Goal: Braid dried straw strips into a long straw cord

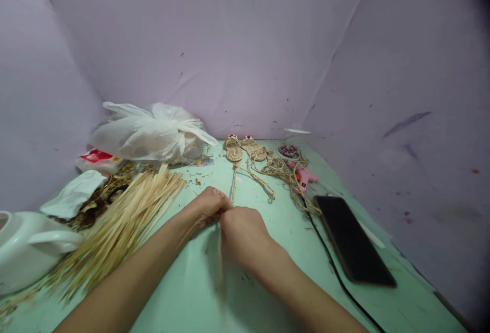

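My left hand (211, 205) and my right hand (247, 231) meet over the middle of the table, fingers closed in a pinch. Between them runs a thin straw-coloured braided cord (233, 185), stretching away to the small woven slippers (233, 149) at the back. Loose strand ends (220, 266) hang below my hands, blurred by motion. My fingertips hide the spot where the strands meet. To the left of my left arm lies a bundle of dry, pale straw strips (126, 231).
Left stand a white pitcher (30, 251), white paper (74, 194) and a tied plastic bag (149, 134). Toward the right are coiled braided cord (279, 170), a bowl of beads (288, 151), a pink glue gun (305, 177) with a black cable (329, 256), and a phone (352, 238).
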`<move>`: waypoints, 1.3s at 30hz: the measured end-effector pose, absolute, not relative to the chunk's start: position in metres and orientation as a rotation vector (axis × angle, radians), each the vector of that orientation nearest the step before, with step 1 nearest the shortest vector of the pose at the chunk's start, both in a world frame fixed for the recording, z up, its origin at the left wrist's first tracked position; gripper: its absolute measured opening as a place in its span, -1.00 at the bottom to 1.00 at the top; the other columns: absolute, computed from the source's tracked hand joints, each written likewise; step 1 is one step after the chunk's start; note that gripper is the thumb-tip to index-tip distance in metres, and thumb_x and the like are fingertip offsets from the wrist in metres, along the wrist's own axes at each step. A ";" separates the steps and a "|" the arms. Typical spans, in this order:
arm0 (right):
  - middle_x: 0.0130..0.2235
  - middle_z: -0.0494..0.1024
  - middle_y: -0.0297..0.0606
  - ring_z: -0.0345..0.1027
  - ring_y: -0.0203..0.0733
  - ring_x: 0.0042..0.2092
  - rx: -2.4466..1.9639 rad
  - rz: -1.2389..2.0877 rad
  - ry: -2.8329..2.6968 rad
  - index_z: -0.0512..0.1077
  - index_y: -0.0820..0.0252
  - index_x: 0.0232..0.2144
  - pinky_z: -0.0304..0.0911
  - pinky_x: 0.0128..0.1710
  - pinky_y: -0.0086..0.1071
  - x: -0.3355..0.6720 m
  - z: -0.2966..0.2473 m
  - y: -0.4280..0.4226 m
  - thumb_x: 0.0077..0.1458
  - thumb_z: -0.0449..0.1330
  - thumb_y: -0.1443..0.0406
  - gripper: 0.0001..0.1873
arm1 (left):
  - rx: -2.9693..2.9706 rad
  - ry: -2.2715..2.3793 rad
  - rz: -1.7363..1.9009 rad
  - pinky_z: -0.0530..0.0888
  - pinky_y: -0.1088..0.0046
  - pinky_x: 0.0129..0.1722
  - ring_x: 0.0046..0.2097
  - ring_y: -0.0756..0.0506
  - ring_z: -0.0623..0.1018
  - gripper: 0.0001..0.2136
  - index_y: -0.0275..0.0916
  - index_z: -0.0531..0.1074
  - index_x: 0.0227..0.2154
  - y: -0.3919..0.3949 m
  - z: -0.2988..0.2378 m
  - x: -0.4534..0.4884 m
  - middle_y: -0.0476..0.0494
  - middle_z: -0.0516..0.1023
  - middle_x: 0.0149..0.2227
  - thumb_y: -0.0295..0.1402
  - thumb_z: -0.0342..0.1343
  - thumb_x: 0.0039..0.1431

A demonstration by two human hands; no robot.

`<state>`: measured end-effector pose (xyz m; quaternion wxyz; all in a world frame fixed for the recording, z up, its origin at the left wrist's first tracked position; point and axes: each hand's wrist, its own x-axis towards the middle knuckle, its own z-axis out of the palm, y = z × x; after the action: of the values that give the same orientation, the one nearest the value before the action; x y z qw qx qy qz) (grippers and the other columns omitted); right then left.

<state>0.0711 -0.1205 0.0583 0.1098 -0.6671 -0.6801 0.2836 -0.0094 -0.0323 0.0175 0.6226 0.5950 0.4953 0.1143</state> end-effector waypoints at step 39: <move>-0.70 0.33 -0.37 0.11 -0.42 -0.68 -1.813 1.426 -1.364 0.36 0.28 -0.66 0.03 -0.66 -0.52 0.130 0.021 -0.091 -0.33 0.07 0.50 -0.89 | 1.500 1.006 0.214 -0.12 0.57 -0.71 -0.73 0.16 -0.02 -0.93 -0.31 0.25 -0.75 -0.030 0.025 -0.012 0.12 0.06 -0.82 -0.45 0.02 -0.31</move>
<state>0.1298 -0.0910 0.0208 0.2288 -0.6585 -0.4956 0.5181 -0.0120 -0.0303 0.0247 0.6141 0.6509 0.4366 0.0930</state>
